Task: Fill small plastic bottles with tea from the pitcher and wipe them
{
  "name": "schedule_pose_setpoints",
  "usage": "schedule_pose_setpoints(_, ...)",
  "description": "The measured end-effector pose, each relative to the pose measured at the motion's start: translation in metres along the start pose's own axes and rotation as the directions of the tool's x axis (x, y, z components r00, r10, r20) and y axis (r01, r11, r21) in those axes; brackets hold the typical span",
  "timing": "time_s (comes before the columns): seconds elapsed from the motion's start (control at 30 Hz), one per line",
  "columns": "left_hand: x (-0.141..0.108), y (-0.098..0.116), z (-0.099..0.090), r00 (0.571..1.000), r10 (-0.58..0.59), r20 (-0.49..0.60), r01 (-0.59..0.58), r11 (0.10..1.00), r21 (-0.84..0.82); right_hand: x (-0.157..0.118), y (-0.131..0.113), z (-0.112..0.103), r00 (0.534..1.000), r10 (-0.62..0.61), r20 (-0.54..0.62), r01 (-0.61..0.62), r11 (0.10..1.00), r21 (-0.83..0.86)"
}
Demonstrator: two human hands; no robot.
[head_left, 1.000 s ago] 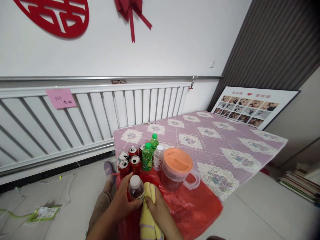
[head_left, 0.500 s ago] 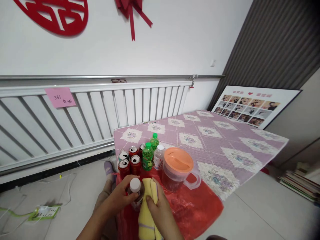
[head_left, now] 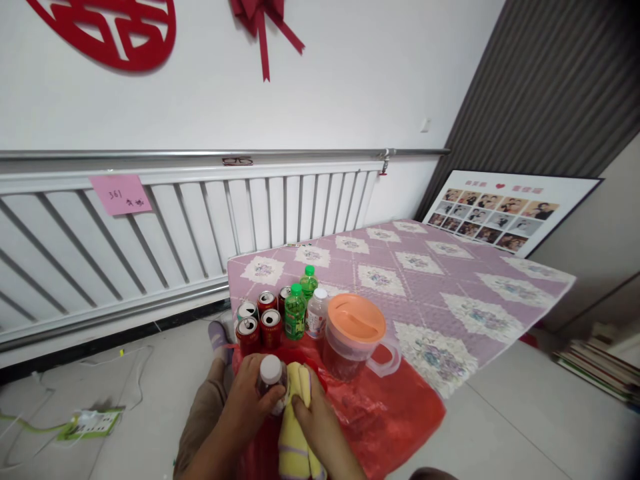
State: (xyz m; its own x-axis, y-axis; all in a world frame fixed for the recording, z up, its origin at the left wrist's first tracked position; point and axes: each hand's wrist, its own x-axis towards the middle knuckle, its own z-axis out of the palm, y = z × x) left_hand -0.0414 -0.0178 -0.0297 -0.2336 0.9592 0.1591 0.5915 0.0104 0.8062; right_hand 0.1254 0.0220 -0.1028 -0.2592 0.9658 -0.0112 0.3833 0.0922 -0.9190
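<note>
The white-capped bottle [head_left: 271,379] stands upright in the grasp of the left hand [head_left: 250,395], whose fingers and thumb wrap around it just below the cap. The right hand [head_left: 316,413] is closed around a folded yellow cloth [head_left: 295,437] with thin purple stripes, its thumb pressing on the fabric; the cloth's upper end is right beside the bottle.

Taking the orange-lidded pitcher [head_left: 354,330] as the landmark, both hands and the bottle are to its left and nearer the wearer. The pitcher has a clear handle on its right and holds dark liquid. Just to its left is a clear bottle [head_left: 317,315] with a white cap and a printed label, and beyond that, farther left, come two green bottles [head_left: 295,317] with green caps. Left of these is a cluster of opened drink cans [head_left: 271,327], mostly red.

A red plastic bag [head_left: 400,413] spreads under and to the right of the pitcher. Behind and to the right of the pitcher stretches the patterned tablecloth [head_left: 420,263], purple with cream diamonds, reaching to a photo board [head_left: 500,210]. The white radiator [head_left: 175,233] runs behind the table, beyond the pitcher and off to its left, with a pink note [head_left: 121,195] on it.
</note>
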Motion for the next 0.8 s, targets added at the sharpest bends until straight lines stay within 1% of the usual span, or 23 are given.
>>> schedule_pose_setpoints(0.1,0.002,-0.003,-0.007,0.996,0.008,0.088,-0.003,0.999,-0.052,-0.001,0.003,-0.001,0.999,0.029,0.02,-0.029,1.0,0.001)
schedule_pose_setpoints(0.2,0.003,-0.013,-0.013,0.978,0.053,0.204,-0.032,0.994,-0.103,0.0,0.001,-0.004,0.999,0.03,0.034,-0.031,0.999,0.021)
schedule_pose_setpoints(0.27,0.002,-0.018,-0.015,0.967,0.063,0.245,-0.037,0.993,-0.111,0.0,-0.001,-0.005,0.999,0.033,0.023,-0.033,0.999,0.037)
schedule_pose_setpoints(0.3,0.002,-0.019,-0.016,0.967,0.061,0.248,-0.034,0.993,-0.111,0.0,-0.003,-0.005,0.999,0.032,0.016,-0.032,0.999,0.043)
schedule_pose_setpoints(0.37,0.0,-0.017,-0.016,0.974,0.046,0.221,-0.022,0.994,-0.11,-0.002,-0.011,-0.007,1.0,0.008,-0.001,-0.008,0.999,0.054)
schedule_pose_setpoints(0.47,-0.005,-0.008,-0.012,0.99,0.021,0.143,-0.009,0.996,-0.086,-0.008,-0.033,-0.012,0.996,-0.078,-0.052,0.081,0.995,0.06)
schedule_pose_setpoints(0.57,-0.008,-0.005,-0.002,0.999,0.006,0.041,-0.003,0.997,-0.072,-0.013,-0.057,-0.018,0.978,-0.184,-0.096,0.19,0.98,0.056)
schedule_pose_setpoints(0.63,-0.01,-0.009,0.008,1.0,0.018,-0.011,-0.019,0.997,-0.077,-0.014,-0.064,-0.019,0.967,-0.229,-0.111,0.235,0.971,0.048)
schedule_pose_setpoints(0.7,-0.011,-0.016,0.016,0.999,0.033,-0.044,-0.036,0.996,-0.08,-0.01,-0.06,-0.018,0.968,-0.221,-0.118,0.227,0.973,0.046)
schedule_pose_setpoints(0.8,-0.01,-0.026,0.023,0.997,0.037,-0.063,-0.041,0.997,-0.064,-0.001,-0.036,-0.011,0.987,-0.128,-0.099,0.135,0.989,0.059)
